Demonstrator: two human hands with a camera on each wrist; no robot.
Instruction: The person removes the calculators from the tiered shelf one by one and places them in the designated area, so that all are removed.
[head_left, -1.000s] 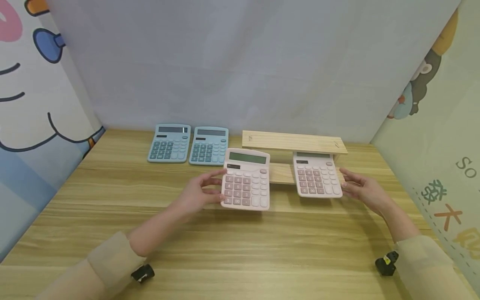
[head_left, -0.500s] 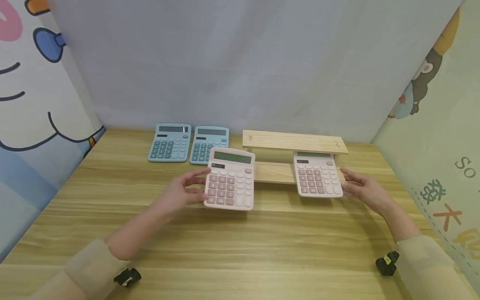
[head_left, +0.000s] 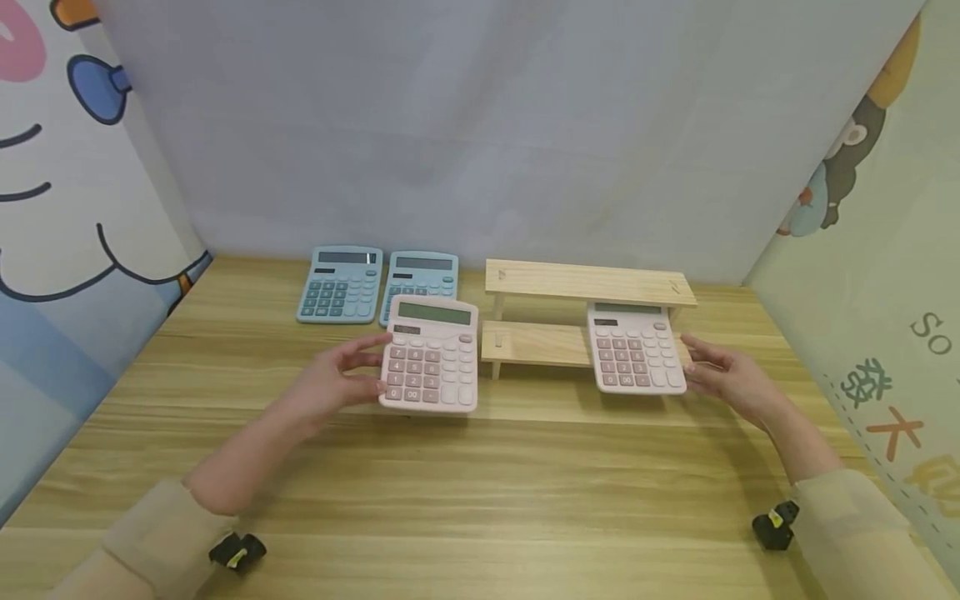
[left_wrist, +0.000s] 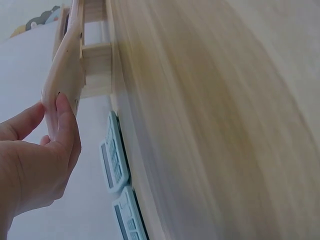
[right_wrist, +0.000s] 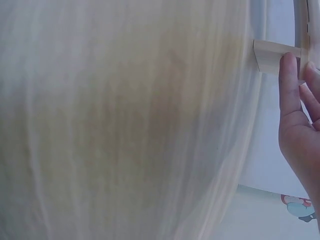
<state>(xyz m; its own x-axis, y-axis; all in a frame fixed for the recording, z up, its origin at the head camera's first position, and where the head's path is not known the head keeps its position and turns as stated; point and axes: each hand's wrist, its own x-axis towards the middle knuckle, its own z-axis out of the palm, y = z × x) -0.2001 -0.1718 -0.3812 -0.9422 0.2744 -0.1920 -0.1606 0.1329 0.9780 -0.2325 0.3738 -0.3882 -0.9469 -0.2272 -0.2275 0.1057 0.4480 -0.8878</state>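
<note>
Head view, left to right. Beige left sleeve (head_left: 161,537) at lower left, black wrist unit (head_left: 238,552) beside its cuff. Left forearm angles up and inward, wrist near straight. Left hand (head_left: 330,379) sits left of centre, holding the left pink calculator (head_left: 429,354) by its left edge, lower part: pinch grip, index near mid-edge, thumb near the bottom corner. Left wrist view confirms digits on both sides of the case, case clear of the table (head_left: 525,500).

Above that hand, two blue calculators lie side by side on the table: outer blue calculator (head_left: 341,285) in full view, inner blue calculator (head_left: 423,271) partly hidden by the pink one.

Centre right: two-tier wooden stand (head_left: 588,282). Right pink calculator (head_left: 636,354) at its right end, tilted, keys up, top under the upper board, bottom edge out past the lower board.

Right hand (head_left: 731,385) right of that, fingers pointing left, pinching its right edge; narrow grip. Right wrist view: hand at the right border, one finger straight, tip over a stand leg, other digits partly cut off. Right forearm runs down to the lower right, second wrist unit (head_left: 776,527) by the right sleeve (head_left: 851,517).
</note>
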